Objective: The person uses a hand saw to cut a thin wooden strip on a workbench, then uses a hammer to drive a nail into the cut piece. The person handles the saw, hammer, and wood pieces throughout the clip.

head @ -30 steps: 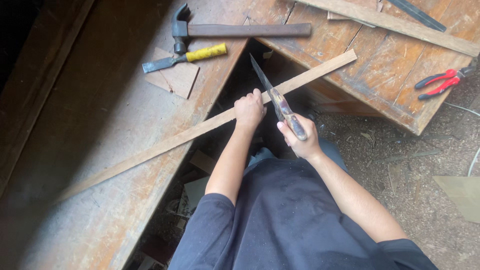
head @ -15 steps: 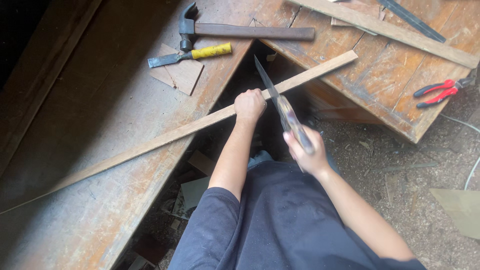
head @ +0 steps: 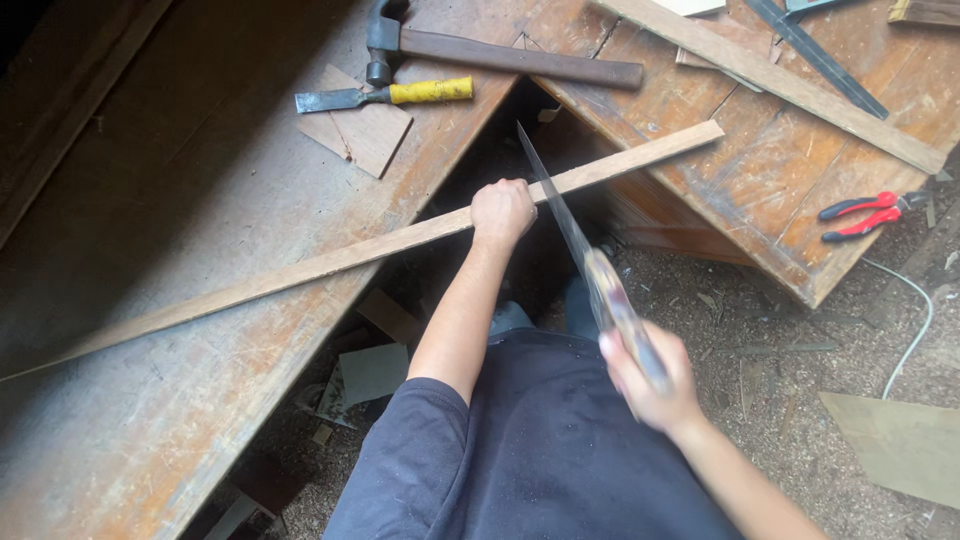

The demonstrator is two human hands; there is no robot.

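My left hand point(head: 503, 212) is clamped on a long thin wooden strip point(head: 380, 245), fingers curled together over its top edge, pinning it where it bridges the gap between two worn wooden worktops. The strip runs diagonally — its far end rests on the right worktop point(head: 790, 150), its near end trails off across the left worktop point(head: 150, 300) toward the lower left.

My right hand point(head: 648, 378) is closed tight around the handle of a handsaw point(head: 575, 240), fingers wrapped fully round the grip. The blade slants up and away from me and meets the strip just to the right of my left hand, crossing it over the open gap; the handle is blurred.

On the left worktop, beyond the strip, lies a chisel with a yellow handle point(head: 385, 96), its blade over a small square offcut of board point(head: 357, 130). Just behind it is a hammer point(head: 500, 55) with a brown wooden handle, lying across both tops. On the right worktop a second long batten point(head: 770, 80) lies slantwise, and red-handled pliers point(head: 868, 215) sit near its right edge. The ground below is strewn with sawdust and scraps.
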